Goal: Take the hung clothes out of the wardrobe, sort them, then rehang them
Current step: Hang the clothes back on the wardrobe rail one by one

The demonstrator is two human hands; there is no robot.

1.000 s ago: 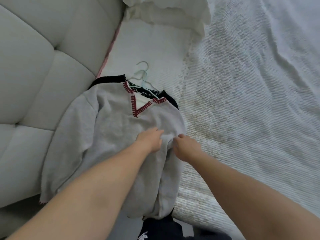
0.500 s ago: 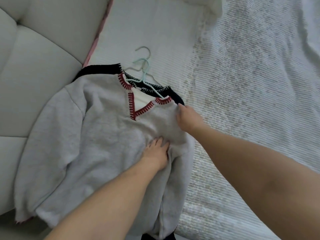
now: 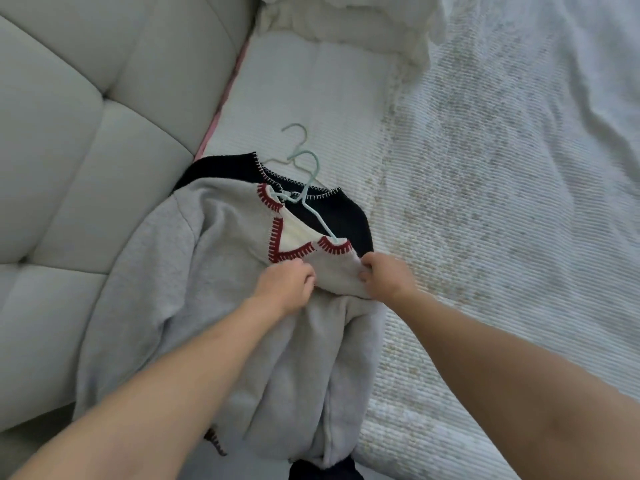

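The grey sweater [image 3: 214, 306] with red blanket-stitch trim at its V-neck lies face up on the bed [image 3: 485, 202], close against the padded headboard [image 3: 86, 133] on the left, its body trailing toward the person. Under it sits a black sweater [image 3: 343, 216] edged in white stitching, showing only at the shoulders and collar. Two pale green hangers poke out of the necklines: one hanger [image 3: 311, 195] runs down into the grey collar, the other hook [image 3: 296, 133] rests further up on the sheet. The left hand [image 3: 287, 285] has its fingers curled into the grey fabric just below the V. The right hand [image 3: 384, 277] pinches the sweater's right shoulder (thumb tucked under the cloth, knuckles on top), so each grip is clenched on the knit. A crumpled white duvet [image 3: 346, 22] is bunched at the top.
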